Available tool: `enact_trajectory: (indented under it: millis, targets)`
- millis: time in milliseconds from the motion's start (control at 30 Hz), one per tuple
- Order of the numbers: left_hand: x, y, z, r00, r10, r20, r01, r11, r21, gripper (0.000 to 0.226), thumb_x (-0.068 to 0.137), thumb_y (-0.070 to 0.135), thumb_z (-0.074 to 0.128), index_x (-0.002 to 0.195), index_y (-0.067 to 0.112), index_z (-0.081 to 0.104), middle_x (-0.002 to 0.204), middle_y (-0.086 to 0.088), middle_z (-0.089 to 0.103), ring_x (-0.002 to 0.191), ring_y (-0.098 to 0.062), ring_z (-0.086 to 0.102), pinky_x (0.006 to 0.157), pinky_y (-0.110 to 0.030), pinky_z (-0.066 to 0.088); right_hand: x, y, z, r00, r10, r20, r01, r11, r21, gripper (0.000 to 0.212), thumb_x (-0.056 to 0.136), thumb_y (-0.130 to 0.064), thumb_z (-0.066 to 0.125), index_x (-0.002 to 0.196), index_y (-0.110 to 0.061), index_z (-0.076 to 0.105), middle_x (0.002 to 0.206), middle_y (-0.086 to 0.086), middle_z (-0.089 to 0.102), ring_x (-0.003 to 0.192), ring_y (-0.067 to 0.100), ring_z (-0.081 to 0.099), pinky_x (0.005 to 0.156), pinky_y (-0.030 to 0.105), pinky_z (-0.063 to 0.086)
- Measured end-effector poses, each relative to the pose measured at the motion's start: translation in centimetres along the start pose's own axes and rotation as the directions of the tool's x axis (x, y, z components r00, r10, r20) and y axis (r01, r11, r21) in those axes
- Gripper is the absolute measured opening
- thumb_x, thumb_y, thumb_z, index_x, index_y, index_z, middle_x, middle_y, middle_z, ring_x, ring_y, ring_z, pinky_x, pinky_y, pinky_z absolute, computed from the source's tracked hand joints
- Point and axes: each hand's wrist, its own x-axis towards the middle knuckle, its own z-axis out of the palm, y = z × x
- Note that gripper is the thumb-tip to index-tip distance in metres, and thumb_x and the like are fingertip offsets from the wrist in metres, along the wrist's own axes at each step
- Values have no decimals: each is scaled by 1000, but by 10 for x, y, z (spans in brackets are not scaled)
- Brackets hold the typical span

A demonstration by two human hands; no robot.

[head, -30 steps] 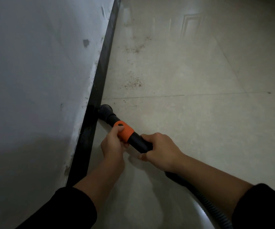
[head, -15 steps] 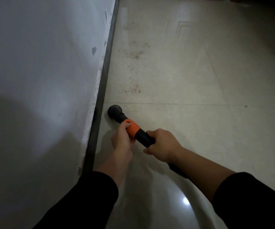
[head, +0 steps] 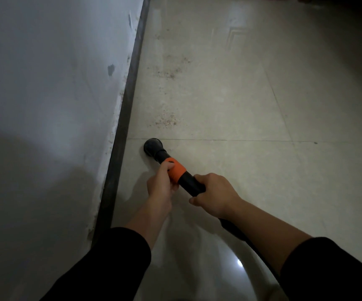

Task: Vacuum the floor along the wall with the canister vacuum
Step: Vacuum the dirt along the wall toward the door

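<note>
Gripping the vacuum wand [head: 188, 181] with both fists, my left hand [head: 161, 185] wraps its orange collar [head: 175, 170], my right hand [head: 216, 197] behind; the nozzle [head: 153, 146] touches the floor [head: 230, 94] near the baseboard [head: 123, 118].

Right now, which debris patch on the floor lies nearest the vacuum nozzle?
The reddish patch just past the grout line, directly ahead of the round black nozzle; the other patches sit farther along the baseboard.
</note>
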Motion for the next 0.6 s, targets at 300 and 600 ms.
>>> enact_trajectory:
  millis: [300, 600]
  targets:
    - [-14, -17, 29, 999, -44, 27, 42, 997, 62, 23, 80, 25, 70, 96, 11, 61, 105, -11, 66, 99, -24, 65, 65, -29, 53, -13, 33, -18, 999, 36, -8, -36, 999, 17, 19, 80, -20, 70, 97, -15, 63, 81, 8, 64, 75, 24, 62, 65, 31, 47]
    - [-19, -7, 56, 989, -91, 118, 77, 990, 118, 33, 89, 22, 65, 118, 7, 56, 113, -10, 59, 95, -21, 60, 70, -28, 51, -7, 47, -39, 998, 64, -26, -63, 997, 42, 20, 79, -19, 70, 97, -14, 64, 81, 9, 65, 74, 25, 63, 69, 35, 52]
